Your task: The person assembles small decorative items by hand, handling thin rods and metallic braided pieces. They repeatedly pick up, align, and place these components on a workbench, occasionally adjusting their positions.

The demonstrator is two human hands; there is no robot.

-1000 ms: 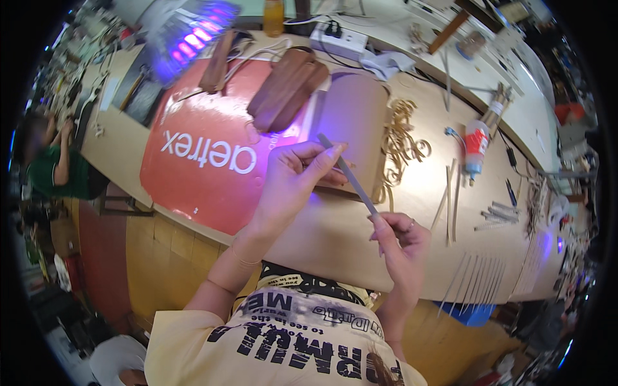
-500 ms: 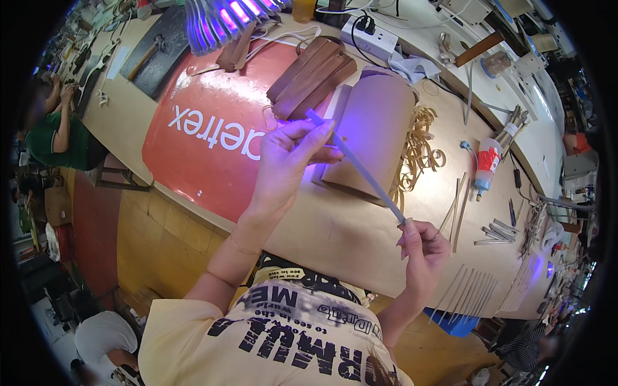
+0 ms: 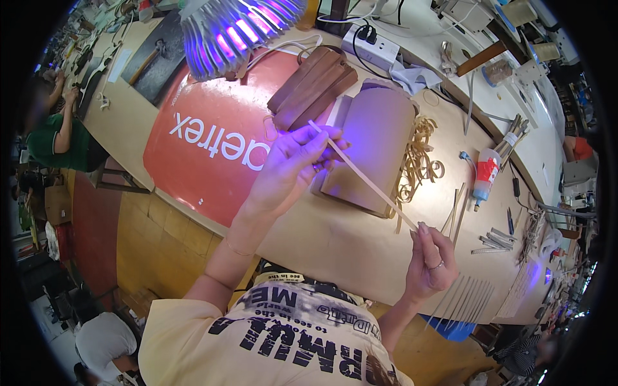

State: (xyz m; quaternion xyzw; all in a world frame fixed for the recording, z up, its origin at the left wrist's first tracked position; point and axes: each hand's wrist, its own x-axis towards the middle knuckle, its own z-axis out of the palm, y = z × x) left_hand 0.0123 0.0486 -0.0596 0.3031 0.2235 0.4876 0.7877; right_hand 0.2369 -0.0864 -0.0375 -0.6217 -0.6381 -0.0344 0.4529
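Note:
A thin, pale, narrow strip (image 3: 368,179) is stretched slantwise between my two hands, above the table. My left hand (image 3: 297,157) pinches its upper left end, and a short tip sticks out past the fingers. The lower right end sits between thumb and fingers of my right hand (image 3: 431,257), which wears a ring. Beneath the strip lies a curved brown sheet stack or board (image 3: 380,141). Beyond my left hand are several brown leather pieces (image 3: 312,87) in a bundle. Curled tan strips (image 3: 418,164) heap along the board's right side.
A lamp with purple light (image 3: 238,35) hangs at the upper left over a red mat (image 3: 199,161). To the right are a glue bottle (image 3: 485,177), metal pieces (image 3: 496,240) and thin rods (image 3: 463,296). A power strip (image 3: 370,46) lies at the back. A co-worker (image 3: 55,141) sits at far left.
The strip has turned over its length and now looks pale tan and thinner instead of bluish. My right hand has moved slightly right and down, and its fingers have rolled. The lamp appears lower in view.

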